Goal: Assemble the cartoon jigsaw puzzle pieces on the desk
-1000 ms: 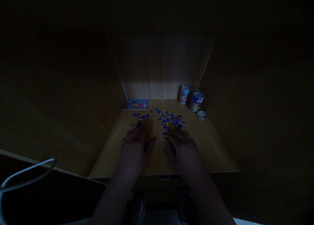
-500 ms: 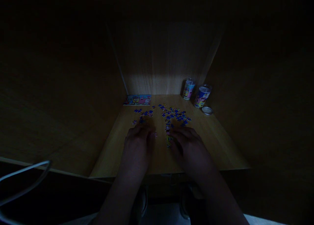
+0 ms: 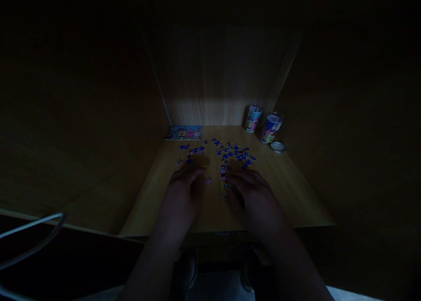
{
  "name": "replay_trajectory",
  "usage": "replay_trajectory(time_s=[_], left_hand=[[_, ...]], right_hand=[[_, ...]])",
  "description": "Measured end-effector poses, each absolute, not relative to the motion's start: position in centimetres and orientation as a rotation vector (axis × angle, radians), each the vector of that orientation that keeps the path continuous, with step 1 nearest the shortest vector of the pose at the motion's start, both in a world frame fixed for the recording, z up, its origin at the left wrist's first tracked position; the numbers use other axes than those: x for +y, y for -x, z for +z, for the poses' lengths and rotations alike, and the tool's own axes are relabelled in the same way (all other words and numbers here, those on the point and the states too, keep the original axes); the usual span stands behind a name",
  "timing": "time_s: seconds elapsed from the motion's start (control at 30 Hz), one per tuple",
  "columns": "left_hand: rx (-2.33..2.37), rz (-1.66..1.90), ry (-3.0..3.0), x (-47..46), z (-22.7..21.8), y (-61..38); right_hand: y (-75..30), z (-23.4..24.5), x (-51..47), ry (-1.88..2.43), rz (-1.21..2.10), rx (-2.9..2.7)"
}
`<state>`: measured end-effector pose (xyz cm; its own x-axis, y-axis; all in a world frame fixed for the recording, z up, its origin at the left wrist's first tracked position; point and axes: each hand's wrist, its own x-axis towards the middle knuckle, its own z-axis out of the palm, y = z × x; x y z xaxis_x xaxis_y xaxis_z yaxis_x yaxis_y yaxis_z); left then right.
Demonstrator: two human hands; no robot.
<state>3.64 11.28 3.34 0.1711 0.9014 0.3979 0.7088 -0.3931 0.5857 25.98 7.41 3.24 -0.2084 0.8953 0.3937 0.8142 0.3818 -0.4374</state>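
Note:
In the dim head view, a narrow strip of joined jigsaw pieces lies on the wooden tabletop. My right hand is at its right side, fingers and thumb bent against the strip's edge. A loose pink puzzle piece rests left of the strip. Just left of that piece is my left hand, its fingers loosely bent and apart from the thumb, with nothing visible in them. Beyond both hands lie many loose jigsaw pieces, mostly blue side up, and a smaller group of pieces to the left.
A colourful cartoon picture card lies at the back left. Two cartoon-printed cans stand at the back right, with a round lid beside them. Wooden panels enclose the tabletop on three sides. A pale cable hangs at lower left.
My left hand has drawn slightly left, off the pink piece, which now lies uncovered. The joined strip has shifted a little to the left at my right hand.

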Motion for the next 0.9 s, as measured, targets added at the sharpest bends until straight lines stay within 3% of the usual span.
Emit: replay_trajectory(time_s=[0.9], left_hand=[[1.528, 0.875, -2.227, 11.15, 4.05, -3.96]], right_hand=[[-26.02, 3.19, 7.39, 1.444, 0.162, -2.091]])
